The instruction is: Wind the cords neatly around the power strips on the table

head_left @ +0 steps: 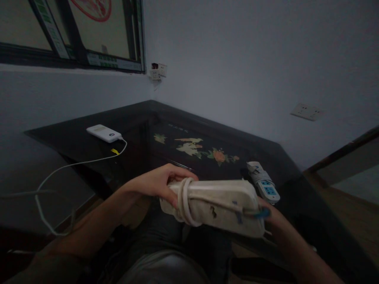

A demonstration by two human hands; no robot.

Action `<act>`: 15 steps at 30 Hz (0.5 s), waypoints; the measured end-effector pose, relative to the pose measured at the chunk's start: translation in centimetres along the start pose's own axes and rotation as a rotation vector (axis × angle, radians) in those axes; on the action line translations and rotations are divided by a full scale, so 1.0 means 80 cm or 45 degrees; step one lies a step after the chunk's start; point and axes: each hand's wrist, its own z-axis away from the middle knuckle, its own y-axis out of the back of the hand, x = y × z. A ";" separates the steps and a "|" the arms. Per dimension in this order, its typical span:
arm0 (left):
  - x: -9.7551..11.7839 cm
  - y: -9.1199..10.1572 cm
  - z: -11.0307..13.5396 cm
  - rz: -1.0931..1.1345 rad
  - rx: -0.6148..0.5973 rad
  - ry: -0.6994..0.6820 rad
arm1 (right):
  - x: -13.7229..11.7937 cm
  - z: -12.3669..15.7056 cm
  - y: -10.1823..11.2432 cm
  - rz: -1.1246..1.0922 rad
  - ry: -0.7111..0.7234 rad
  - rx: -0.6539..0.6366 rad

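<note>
A worn white power strip (219, 209) is held up over the near edge of the table, its underside with a keyhole slot turned toward me. Several turns of its pale cord (185, 203) wrap around the left part. From there the cord runs along the strip to a blurred blue end (262, 213) at the right. My left hand (166, 181) is closed around the left end, thumb in front by the coils and fingers over the top. At the right end is my right hand (269, 211), its fingers mostly hidden behind the strip.
On the dark glossy table (142, 118) with a flower-and-bird picture lies a second power strip (263, 181) with blue sockets and wrapped cord, at the right. A white power bank (105, 133) lies at the left, its cable (74, 162) trailing off the edge. Walls stand behind.
</note>
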 end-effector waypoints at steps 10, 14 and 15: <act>0.025 -0.014 -0.005 -1.205 -0.016 -0.019 | -0.080 -0.065 0.053 0.596 -0.135 -0.068; -0.001 -0.013 -0.007 -1.355 0.201 0.111 | -0.101 -0.068 0.037 0.696 -0.142 0.051; -0.007 -0.012 -0.007 -1.346 0.255 0.154 | -0.104 -0.068 0.031 0.719 -0.137 0.071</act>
